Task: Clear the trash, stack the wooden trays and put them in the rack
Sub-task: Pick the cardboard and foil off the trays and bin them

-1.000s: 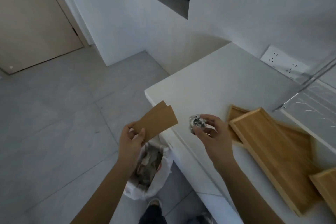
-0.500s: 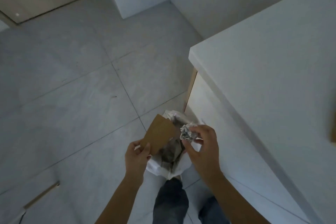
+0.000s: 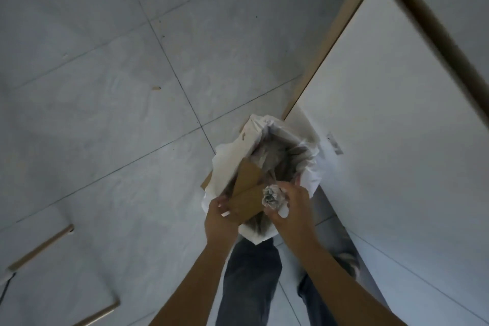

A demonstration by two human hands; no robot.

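Observation:
A white trash bag (image 3: 232, 151) stands open on the floor beside the cabinet, with crumpled rubbish inside. My left hand (image 3: 221, 217) grips a brown cardboard piece (image 3: 247, 190) whose far end pokes into the bag's mouth. My right hand (image 3: 292, 206) pinches a crumpled foil ball (image 3: 272, 194) just over the bag's near rim. The wooden trays and the rack are out of view.
A white cabinet side (image 3: 397, 127) with a wooden edge strip (image 3: 330, 34) rises to the right of the bag. Grey floor tiles (image 3: 105, 114) spread to the left. A wood-edged white panel (image 3: 53, 286) lies at lower left. My legs in jeans (image 3: 248, 286) are below.
My view has tilted down from the counter to the floor. Both hands have dropped to the bag's mouth, and the cardboard now reaches inside it.

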